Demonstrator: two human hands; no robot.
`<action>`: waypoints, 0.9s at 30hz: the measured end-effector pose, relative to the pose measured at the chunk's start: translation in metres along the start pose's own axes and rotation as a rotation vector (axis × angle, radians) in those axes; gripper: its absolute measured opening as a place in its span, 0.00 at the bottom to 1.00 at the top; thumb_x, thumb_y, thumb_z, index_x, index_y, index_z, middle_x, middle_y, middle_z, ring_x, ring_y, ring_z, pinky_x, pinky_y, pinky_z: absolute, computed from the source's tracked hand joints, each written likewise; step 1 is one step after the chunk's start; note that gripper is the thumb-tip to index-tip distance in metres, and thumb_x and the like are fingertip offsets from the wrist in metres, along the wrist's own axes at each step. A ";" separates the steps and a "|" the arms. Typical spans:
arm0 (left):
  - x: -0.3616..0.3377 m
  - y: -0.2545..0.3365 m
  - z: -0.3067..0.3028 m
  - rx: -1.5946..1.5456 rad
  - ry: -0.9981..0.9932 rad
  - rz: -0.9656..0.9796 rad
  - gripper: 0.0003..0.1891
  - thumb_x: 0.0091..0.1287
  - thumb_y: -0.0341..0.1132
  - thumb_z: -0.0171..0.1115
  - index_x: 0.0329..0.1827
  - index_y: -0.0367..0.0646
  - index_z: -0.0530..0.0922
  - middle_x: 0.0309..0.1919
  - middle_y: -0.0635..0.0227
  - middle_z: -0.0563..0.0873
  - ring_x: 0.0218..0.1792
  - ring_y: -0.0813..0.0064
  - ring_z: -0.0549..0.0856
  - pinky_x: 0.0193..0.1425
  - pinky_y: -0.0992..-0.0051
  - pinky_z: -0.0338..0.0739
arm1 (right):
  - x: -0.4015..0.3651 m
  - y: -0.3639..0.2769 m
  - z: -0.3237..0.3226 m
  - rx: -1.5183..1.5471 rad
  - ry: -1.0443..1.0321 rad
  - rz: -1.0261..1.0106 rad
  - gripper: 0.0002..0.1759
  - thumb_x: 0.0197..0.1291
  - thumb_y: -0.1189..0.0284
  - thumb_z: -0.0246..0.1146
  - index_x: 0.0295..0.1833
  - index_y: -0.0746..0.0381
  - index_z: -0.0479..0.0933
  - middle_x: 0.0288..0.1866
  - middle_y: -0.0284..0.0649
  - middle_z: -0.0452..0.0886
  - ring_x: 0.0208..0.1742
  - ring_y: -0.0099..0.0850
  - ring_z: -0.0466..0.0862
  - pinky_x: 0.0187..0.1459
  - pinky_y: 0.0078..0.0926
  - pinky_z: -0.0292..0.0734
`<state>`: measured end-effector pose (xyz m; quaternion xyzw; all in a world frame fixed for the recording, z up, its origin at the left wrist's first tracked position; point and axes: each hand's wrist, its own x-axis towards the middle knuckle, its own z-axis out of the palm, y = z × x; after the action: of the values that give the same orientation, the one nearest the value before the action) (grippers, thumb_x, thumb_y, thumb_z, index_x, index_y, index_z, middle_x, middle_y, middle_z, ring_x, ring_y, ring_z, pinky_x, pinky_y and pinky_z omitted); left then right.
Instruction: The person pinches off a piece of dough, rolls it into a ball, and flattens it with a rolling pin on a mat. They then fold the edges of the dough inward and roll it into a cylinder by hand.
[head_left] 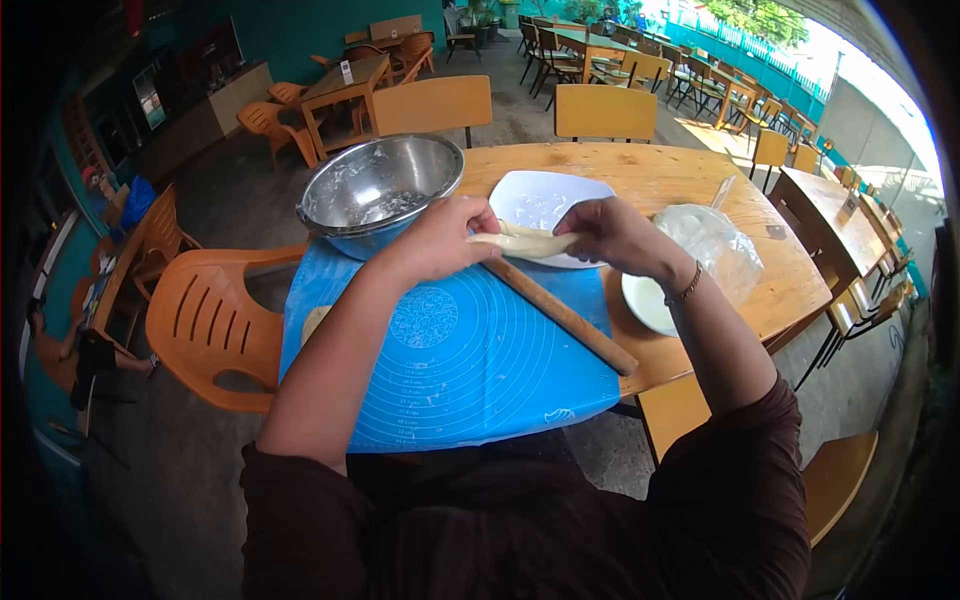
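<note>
Between my two hands a pale strip of dough [526,243] is stretched out in the air, above the far edge of the blue silicone mat [450,390]. My left hand [447,238] pinches its left end, and my right hand [610,232] pinches the other end. Below them a wooden rolling pin [570,320] lies slantwise across the mat. Just behind the dough stands a white plate [555,187] with pale smears on it. Another piece of dough [316,320] rests at the mat's left side, partly hidden by my left forearm.
A steel mixing bowl [385,175] with floury residue stands at the back left. On the right are a white bowl [650,305] and a clear plastic bag [710,245] with white contents. An orange chair [215,320] stands close on the left; a person [95,350] sits at far left.
</note>
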<state>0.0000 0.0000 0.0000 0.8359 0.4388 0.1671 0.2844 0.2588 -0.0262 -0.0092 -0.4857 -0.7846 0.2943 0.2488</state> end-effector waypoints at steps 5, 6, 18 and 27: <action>0.082 -0.013 0.020 0.066 0.258 0.136 0.15 0.56 0.31 0.74 0.44 0.36 0.83 0.43 0.53 0.88 0.48 0.60 0.87 0.53 0.68 0.80 | 0.039 0.037 -0.031 -0.141 0.167 0.173 0.13 0.55 0.74 0.70 0.45 0.68 0.85 0.36 0.46 0.87 0.39 0.34 0.86 0.44 0.31 0.80; 0.093 -0.015 0.024 0.072 0.274 0.140 0.15 0.55 0.31 0.74 0.44 0.36 0.83 0.44 0.53 0.88 0.47 0.59 0.87 0.53 0.68 0.80 | 0.046 0.045 -0.032 -0.187 0.186 0.159 0.14 0.55 0.71 0.70 0.46 0.67 0.85 0.37 0.49 0.87 0.40 0.39 0.87 0.45 0.33 0.80; 0.145 -0.051 0.066 0.237 0.158 0.075 0.11 0.60 0.28 0.66 0.44 0.36 0.84 0.43 0.52 0.88 0.48 0.56 0.86 0.55 0.64 0.79 | 0.064 0.107 -0.024 -0.564 0.073 0.267 0.14 0.54 0.78 0.63 0.47 0.62 0.86 0.43 0.49 0.87 0.46 0.43 0.87 0.51 0.35 0.80; 0.147 -0.055 0.072 0.296 0.113 0.136 0.16 0.59 0.26 0.64 0.51 0.37 0.84 0.50 0.48 0.86 0.55 0.54 0.83 0.62 0.63 0.76 | 0.069 0.102 -0.010 -0.631 -0.050 0.245 0.20 0.55 0.79 0.60 0.54 0.61 0.84 0.50 0.51 0.86 0.54 0.47 0.84 0.58 0.37 0.78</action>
<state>0.0858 0.1230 -0.0861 0.8857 0.4163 0.1663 0.1209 0.3002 0.0744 -0.0666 -0.6222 -0.7785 0.0766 0.0295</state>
